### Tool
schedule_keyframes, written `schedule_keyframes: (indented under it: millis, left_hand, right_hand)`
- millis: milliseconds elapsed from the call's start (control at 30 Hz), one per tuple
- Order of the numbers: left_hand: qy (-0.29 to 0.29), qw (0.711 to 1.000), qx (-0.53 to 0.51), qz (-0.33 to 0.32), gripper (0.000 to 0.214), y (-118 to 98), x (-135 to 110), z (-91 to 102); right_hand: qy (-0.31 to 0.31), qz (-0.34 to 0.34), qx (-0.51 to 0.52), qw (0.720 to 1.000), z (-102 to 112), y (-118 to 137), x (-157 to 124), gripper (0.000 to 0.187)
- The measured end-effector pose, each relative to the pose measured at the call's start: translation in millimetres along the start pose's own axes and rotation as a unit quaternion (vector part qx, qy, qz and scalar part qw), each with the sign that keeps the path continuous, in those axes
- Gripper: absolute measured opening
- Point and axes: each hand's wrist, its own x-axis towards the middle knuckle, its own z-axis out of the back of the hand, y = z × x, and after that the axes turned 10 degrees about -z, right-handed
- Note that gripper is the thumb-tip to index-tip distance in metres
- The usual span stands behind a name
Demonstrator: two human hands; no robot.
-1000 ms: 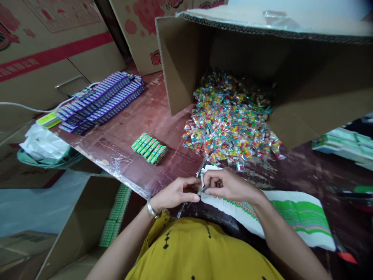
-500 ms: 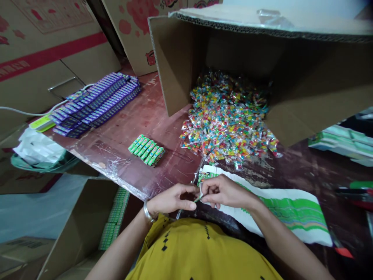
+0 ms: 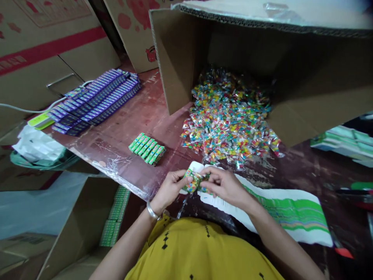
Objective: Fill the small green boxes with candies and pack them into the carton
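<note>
Both hands meet just above the near edge of the table. My left hand (image 3: pixel 171 188) pinches a small clear packet of coloured candies (image 3: pixel 192 182), partly pushed into a little green and white carton. My right hand (image 3: pixel 223 184) grips the carton's other end, fingers closed. Under my right forearm lies a fanned row of flat green and white carton blanks (image 3: pixel 288 212). A pile of the same candy packets (image 3: pixel 230 116) spills out of a big cardboard box (image 3: pixel 180 58) lying on its side behind the hands.
A short row of filled green cartons (image 3: pixel 148 148) lies left of the hands. Purple cartons (image 3: pixel 96 99) are stacked at the far left by a white cable. Below the table edge stands an open box with green cartons (image 3: pixel 115 219). More green stacks (image 3: pixel 344 142) sit at right.
The hands rose slightly away from my body. The thin folded carton they pinched has opened, and a candy packet now shows between the fingers of my left hand.
</note>
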Motion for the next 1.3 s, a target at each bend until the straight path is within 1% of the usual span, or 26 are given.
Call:
schedule_keyframes:
  millis: [67,100,133,200,267,333,400,433,500,600,667,800,900,967,1033,1167,1233,1300]
  left_hand:
    - [-0.088,0.994,-0.056,-0.014,0.023,6,3,-7.3]
    - [-0.122,0.989,-0.083,-0.02,0.023,9,4,-11.6]
    - [-0.151,0.983,-0.103,-0.028,0.023,12,5,-16.2]
    - [-0.198,0.972,-0.114,-0.051,0.02,17,6,-24.9]
    - [-0.23,0.966,-0.091,-0.08,0.022,19,5,-31.5]
    - [-0.247,0.962,-0.058,-0.103,0.033,18,2,-35.2]
    - [-0.261,0.957,-0.027,-0.123,0.052,15,-1,-36.7]
    - [-0.266,0.955,-0.013,-0.132,0.06,14,-3,-36.9]
    - [-0.265,0.954,0.019,-0.143,0.065,12,-6,-36.8]
    - [-0.225,0.962,0.073,-0.14,0.052,12,-8,-35.4]
    - [-0.181,0.972,0.082,-0.126,0.045,13,-8,-33.4]
    - [-0.092,0.989,0.046,-0.102,0.049,10,-6,-28.7]
    - [-0.052,0.992,0.044,-0.102,0.044,6,-6,-27.1]
    - [-0.044,0.992,0.039,-0.108,0.037,5,-7,-27.1]
    - [-0.048,0.993,0.029,-0.108,0.033,5,-7,-27.4]
    - [-0.058,0.994,0.022,-0.093,0.033,4,-7,-26.7]
    - [-0.076,0.992,0.017,-0.098,0.033,4,-5,-26.5]
    - [-0.103,0.989,-0.005,-0.105,0.035,4,-4,-27.1]
  right_hand:
    - [-0.11,0.0,0.058,0.992,-6,-4,5,0.029]
    - [-0.142,0.005,0.074,0.987,-10,-6,8,0.029]
    - [-0.154,0.009,0.086,0.984,-15,-7,10,0.025]
    - [-0.152,0.009,0.103,0.983,-24,-11,13,0.018]
    - [-0.167,0.004,0.118,0.979,-32,-13,16,0.021]
    - [-0.179,0.005,0.143,0.974,-37,-15,18,0.021]
    - [-0.17,0.014,0.175,0.97,-41,-16,21,0.018]
    - [-0.162,0.019,0.189,0.968,-42,-17,22,0.021]
    - [-0.155,0.027,0.203,0.966,-45,-17,24,0.031]
    - [-0.179,0.029,0.191,0.965,-48,-18,23,0.038]
    - [-0.202,0.027,0.166,0.965,-49,-20,21,0.035]
    - [-0.227,0.041,0.108,0.967,-48,-24,18,0.028]
    - [-0.228,0.062,0.09,0.967,-46,-23,17,0.028]
    - [-0.23,0.069,0.087,0.967,-44,-22,17,0.024]
    - [-0.227,0.073,0.082,0.968,-43,-21,18,0.018]
    - [-0.227,0.091,0.065,0.967,-42,-19,21,0.018]
    - [-0.237,0.089,0.077,0.964,-43,-18,23,0.012]
    - [-0.244,0.076,0.123,0.959,-44,-16,25,0.01]
